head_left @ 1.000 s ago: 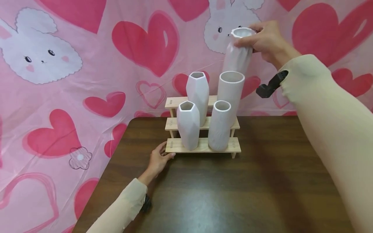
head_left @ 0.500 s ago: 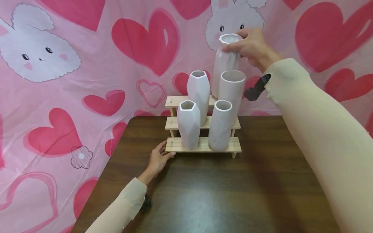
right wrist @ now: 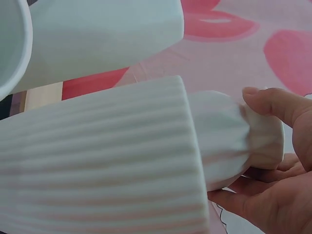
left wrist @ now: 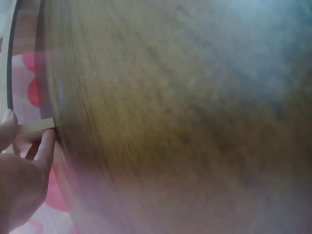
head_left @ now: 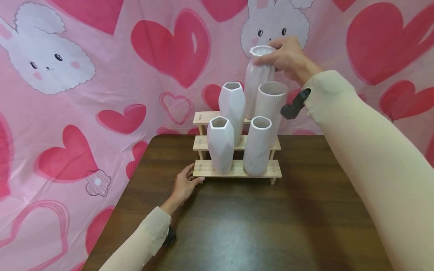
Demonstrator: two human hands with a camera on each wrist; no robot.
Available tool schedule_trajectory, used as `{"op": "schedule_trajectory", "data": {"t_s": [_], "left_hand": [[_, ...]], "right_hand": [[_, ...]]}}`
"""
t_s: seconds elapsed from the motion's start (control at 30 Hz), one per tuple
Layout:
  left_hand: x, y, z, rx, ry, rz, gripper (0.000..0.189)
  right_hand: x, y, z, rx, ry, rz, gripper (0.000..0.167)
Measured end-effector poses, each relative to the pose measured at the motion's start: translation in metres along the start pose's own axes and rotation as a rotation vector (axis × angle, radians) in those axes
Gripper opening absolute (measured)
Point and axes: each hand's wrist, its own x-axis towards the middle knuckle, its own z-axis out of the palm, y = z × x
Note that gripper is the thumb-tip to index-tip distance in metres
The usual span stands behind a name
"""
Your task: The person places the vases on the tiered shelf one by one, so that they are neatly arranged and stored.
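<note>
My right hand (head_left: 288, 58) grips the neck of a tall white vase (head_left: 254, 81) with a wavy rim, thumb on the near side. That vase stands upright at the top tier of a small three-step wooden stand (head_left: 202, 168); its base is partly hidden behind a ribbed white cylinder vase (right wrist: 107, 161) on the middle tier. Beside the ribbed one is a faceted white vase (head_left: 232, 105). On the bottom tier are another faceted vase (head_left: 220, 150) and a narrower textured vase (head_left: 257, 150). My left hand (head_left: 183, 188) holds the stand's lower left end, fingers around its wooden leg (left wrist: 36, 128).
The stand is on a dark brown wooden table (head_left: 230, 226), near its back edge. Directly behind hangs a pink cloth (head_left: 156, 82) printed with hearts and rabbits. The vases are close together, and my right forearm reaches in from the right.
My right hand has moved left and down with the wavy-rimmed vase, from high at the right to the top tier. The left hand stays on the stand.
</note>
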Motion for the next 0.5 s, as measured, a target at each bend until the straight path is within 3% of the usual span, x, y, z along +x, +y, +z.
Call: {"op": "schedule_trajectory", "data": {"t_s": [0.5], "left_hand": [[0.0008,-0.0013,-0.0017,-0.023,-0.003,0.012,0.068]], "right_hand": [[0.0076,-0.0048,0.0035,-0.185,-0.073,0.030,0.079]]}}
